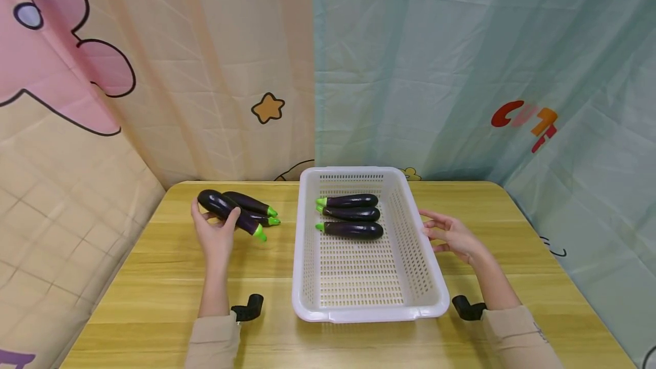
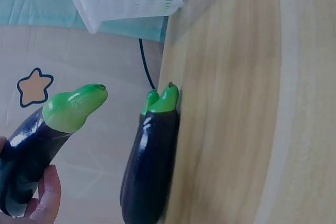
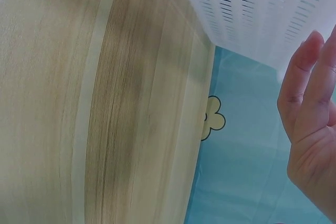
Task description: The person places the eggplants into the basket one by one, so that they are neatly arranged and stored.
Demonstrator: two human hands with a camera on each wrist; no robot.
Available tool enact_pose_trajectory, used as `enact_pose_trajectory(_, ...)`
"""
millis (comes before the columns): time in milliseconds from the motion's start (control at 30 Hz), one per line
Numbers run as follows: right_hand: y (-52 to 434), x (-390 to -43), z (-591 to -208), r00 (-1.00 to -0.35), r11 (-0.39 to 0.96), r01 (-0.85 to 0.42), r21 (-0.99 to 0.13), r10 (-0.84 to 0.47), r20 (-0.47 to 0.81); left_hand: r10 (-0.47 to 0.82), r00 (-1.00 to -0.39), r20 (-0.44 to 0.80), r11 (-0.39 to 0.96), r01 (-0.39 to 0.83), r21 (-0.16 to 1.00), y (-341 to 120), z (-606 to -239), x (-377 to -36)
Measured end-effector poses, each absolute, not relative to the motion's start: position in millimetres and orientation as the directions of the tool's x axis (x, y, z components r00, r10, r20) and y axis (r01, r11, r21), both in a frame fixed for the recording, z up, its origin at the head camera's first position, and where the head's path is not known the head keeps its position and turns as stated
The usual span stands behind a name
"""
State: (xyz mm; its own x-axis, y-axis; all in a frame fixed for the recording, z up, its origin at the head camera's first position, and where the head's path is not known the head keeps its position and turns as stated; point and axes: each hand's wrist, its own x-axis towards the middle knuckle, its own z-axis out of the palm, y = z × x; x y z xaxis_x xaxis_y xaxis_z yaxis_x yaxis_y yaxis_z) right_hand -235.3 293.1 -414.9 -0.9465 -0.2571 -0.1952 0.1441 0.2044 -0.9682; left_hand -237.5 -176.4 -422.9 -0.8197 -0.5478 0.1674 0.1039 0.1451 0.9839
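Three eggplants are already lying side by side at the far end of the white basket, and two more eggplants are resting on the table just beyond my left hand. I am curling that hand's fingers and thumb around a sixth, the held eggplant, which is slanting with its green stem toward the basket. Its skin looks glossy, so I judge it could be slipping out of my grip if I am holding too near the blunt end, and it could be knocking the two neighbours it is lying against and rolling them toward the table's far edge. My right hand is resting open beside the basket's right wall, fingers relaxed and slightly apart, holding nothing; I cannot tell whether the fingertips are actually touching the rim.
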Motion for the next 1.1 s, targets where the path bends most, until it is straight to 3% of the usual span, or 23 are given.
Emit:
enact_pose_trajectory(267,294,-235,-416,-0.946,0.204,0.138,-0.969,-0.261,-0.19,-0.468,-0.822,0.325,0.285,0.208,0.936,-162,-403,-245)
enact_pose_trajectory(633,294,-235,-416,-0.943,0.188,0.141,-0.972,-0.273,-0.189,-0.279,-0.864,0.419,0.387,0.298,0.872,-137,-373,-246)
enact_pose_trajectory(1100,295,-237,-419,-0.94,0.162,0.146,-0.976,-0.284,-0.188,0.087,-0.819,0.567,0.61,0.493,0.62,-91,-352,-254)
